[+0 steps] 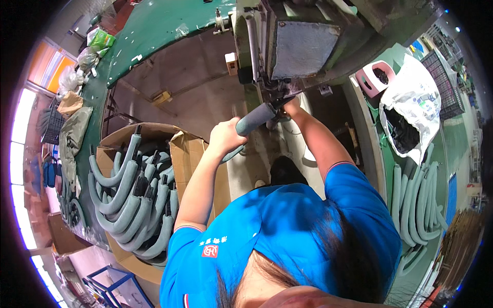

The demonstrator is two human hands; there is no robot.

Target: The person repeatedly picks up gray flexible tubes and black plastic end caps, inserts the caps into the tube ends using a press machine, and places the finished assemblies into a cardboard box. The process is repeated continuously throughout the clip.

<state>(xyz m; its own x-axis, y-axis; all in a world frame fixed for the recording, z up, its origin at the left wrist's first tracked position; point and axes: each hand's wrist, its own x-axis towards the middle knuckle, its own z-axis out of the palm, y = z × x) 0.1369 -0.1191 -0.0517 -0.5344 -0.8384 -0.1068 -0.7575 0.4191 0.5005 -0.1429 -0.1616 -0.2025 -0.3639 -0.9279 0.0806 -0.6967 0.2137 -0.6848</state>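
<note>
My left hand (227, 136) is wrapped round a curved tube (254, 119) with a grey-green foam sleeve. The tube's far end reaches up to the dark metal tooling (278, 92) of a machine; its near end bends down past my left hand. Beside that tooling is my right hand (292, 106), close to the tube's far end. Its fingers are mostly hidden, and I cannot see what they touch. To my left, a cardboard box (183, 154) holds many similar foam-covered tubes (126, 205), some with black ends.
The heavy machine head (305, 49) hangs ahead of me. A green table (154, 31) runs along the far left. On the right bench are a pink container (365, 82), a white plastic bag (418, 97) with black pieces, and more foam-covered tubes (416, 205).
</note>
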